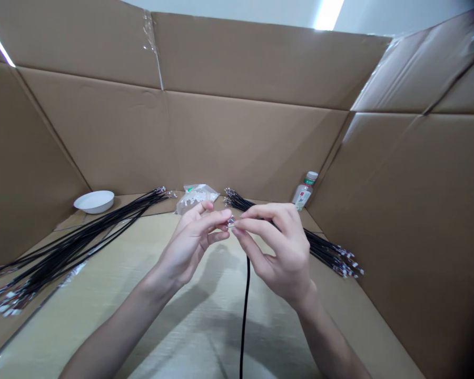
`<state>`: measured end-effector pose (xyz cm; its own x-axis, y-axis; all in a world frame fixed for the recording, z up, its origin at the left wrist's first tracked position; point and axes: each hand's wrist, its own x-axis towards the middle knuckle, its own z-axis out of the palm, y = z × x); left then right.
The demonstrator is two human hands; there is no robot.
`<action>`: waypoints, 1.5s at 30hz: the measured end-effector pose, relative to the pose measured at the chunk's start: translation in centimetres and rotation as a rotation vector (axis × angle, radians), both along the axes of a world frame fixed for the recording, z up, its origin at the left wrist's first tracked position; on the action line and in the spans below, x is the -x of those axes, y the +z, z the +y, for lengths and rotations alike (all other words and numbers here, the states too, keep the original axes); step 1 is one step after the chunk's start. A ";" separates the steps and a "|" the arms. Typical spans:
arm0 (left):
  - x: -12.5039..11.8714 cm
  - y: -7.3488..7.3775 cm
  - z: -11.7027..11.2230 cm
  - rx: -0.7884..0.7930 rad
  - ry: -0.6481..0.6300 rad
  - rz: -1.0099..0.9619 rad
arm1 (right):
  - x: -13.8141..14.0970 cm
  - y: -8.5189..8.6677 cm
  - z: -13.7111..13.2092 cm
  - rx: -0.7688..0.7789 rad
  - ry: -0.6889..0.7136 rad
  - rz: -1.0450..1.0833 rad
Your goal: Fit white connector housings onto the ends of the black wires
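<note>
My left hand [191, 239] and my right hand [278, 247] meet at the middle of the view, fingertips pinched together on the small metal end of a black cable [245, 310]. The cable hangs straight down from the pinch and leaves the bottom edge of the view. A long bundle of black cables [75, 242] lies to the left of my left hand. A second bundle of black cables [327, 252] runs behind my right hand toward the right. A clear bag of small white parts [193, 197] lies just behind my fingers.
Tall cardboard walls [237, 137] close off the back, left and right of the cardboard work surface [150, 316]. A white bowl [94, 201] sits at the back left. A small plastic bottle [305, 190] stands in the back right corner.
</note>
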<state>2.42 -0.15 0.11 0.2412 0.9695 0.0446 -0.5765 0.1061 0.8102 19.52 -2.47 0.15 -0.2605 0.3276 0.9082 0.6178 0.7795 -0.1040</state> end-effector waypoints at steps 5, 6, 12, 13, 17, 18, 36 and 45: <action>0.1 0.1 0.0 -0.036 -0.006 0.017 | 0.1 0.1 0.2 0.047 -0.001 0.050; 0.0 0.1 0.0 -0.044 -0.007 0.025 | 0.1 0.1 0.3 0.061 0.004 0.058; -0.2 0.0 -0.1 -0.093 0.014 0.069 | 0.0 0.2 0.3 -0.029 0.010 0.000; -0.2 0.0 -0.2 -0.089 0.012 0.074 | -0.1 0.2 0.3 -0.012 0.016 0.011; -0.1 0.1 -0.2 -0.067 0.007 0.081 | -0.2 0.4 0.1 0.128 0.061 0.124; -0.1 0.1 -0.2 -0.064 0.005 0.081 | -0.3 0.5 0.1 0.146 0.081 0.142; -0.4 -0.6 0.1 -0.037 -0.053 0.073 | -0.9 1.2 0.5 0.528 0.247 0.322; -0.4 -0.3 0.1 0.037 -0.030 0.049 | -1.3 0.9 1.0 1.046 0.584 0.608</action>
<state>2.83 -0.09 -0.20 0.2708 0.9626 -0.0036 -0.5324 0.1528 0.8326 20.82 -1.49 1.02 -0.2470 0.9140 0.3219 -0.1319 0.2974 -0.9456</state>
